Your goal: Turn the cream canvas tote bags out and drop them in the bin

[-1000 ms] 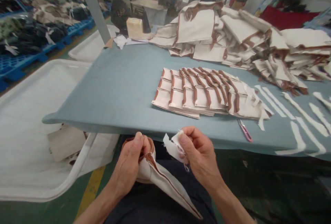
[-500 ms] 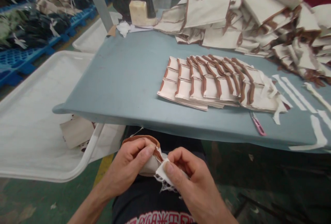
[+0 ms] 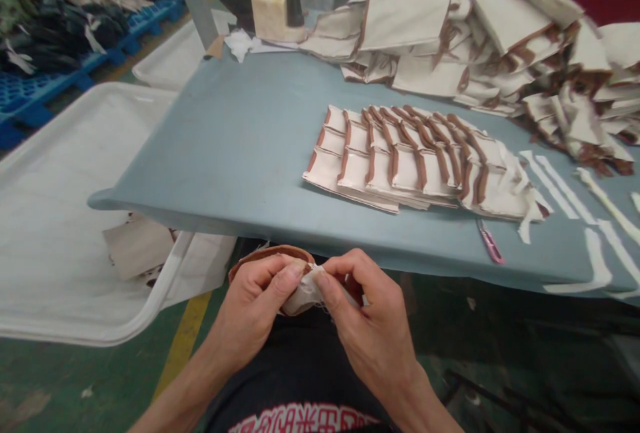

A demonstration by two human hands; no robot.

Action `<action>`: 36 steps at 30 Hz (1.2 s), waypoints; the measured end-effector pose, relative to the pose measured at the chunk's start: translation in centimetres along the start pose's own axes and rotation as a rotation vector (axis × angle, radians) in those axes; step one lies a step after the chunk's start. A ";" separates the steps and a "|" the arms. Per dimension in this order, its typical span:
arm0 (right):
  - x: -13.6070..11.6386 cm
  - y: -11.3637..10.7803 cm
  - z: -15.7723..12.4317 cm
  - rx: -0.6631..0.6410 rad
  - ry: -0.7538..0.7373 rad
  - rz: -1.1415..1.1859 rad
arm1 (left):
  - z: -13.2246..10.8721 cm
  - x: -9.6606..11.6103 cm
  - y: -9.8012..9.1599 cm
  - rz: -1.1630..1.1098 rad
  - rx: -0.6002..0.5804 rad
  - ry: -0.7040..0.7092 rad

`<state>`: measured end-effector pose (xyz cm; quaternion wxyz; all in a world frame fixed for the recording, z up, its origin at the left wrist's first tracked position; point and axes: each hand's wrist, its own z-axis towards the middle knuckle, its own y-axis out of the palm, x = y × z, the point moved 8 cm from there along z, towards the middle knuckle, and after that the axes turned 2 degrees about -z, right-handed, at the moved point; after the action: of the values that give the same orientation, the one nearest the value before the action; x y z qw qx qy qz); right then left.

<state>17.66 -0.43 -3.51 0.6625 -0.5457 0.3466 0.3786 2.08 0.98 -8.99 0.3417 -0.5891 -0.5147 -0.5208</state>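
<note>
So, I've got a cream cloth piece with brown trim (image 3: 287, 251) in front of me, just off the near edge of the table, low over my lap. My left hand (image 3: 260, 296) is clamped on its trimmed edge, thumb against fingertips. My right hand (image 3: 373, 310) is pinching a frayed white fabric scrap (image 3: 316, 280), and the two pinches pretty much meet. Can't tell if the scrap is attached to the edge or just pressed on it, my fingers cover that bit.

I'd call this the fiddly step, working scrap and edge together at the fingertips. The next move calls for a firm left pinch and a careful right one, since the cloth looks floppy.

Past my hands there's the blue-grey covered table (image 3: 210, 153), with an overlapping row of cream pieces with brown edges (image 3: 385, 166). Near right of that lies a small pink-handled cutting tool (image 3: 490, 243), then flat white cloth strips (image 3: 595, 266). Far right is a messy cream-and-brown heap (image 3: 410, 13). Left, a big white plastic tub (image 3: 60, 220).
</note>
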 end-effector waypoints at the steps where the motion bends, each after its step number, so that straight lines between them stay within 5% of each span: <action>1: 0.2 0.1 0.0 -0.006 0.010 -0.005 | 0.0 0.1 0.1 0.014 -0.001 -0.001; 16: 0.3 0.9 -0.1 -0.029 -0.009 -0.070 | 0.5 0.9 -0.1 0.108 0.030 0.015; 22: 2.3 1.4 0.3 -0.065 0.213 0.048 | 0.6 1.1 0.2 0.125 0.034 0.007; 29: 3.6 3.3 0.3 -0.255 0.382 0.380 | 0.5 -0.5 0.1 0.029 -0.008 -0.053; 36: 3.6 2.9 0.1 -0.173 0.320 0.427 | 0.6 -1.3 0.0 -0.044 -0.013 -0.070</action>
<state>16.86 0.46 -7.97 0.4555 -0.5674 0.5204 0.4469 2.37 1.26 -10.34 0.3081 -0.5977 -0.5360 -0.5105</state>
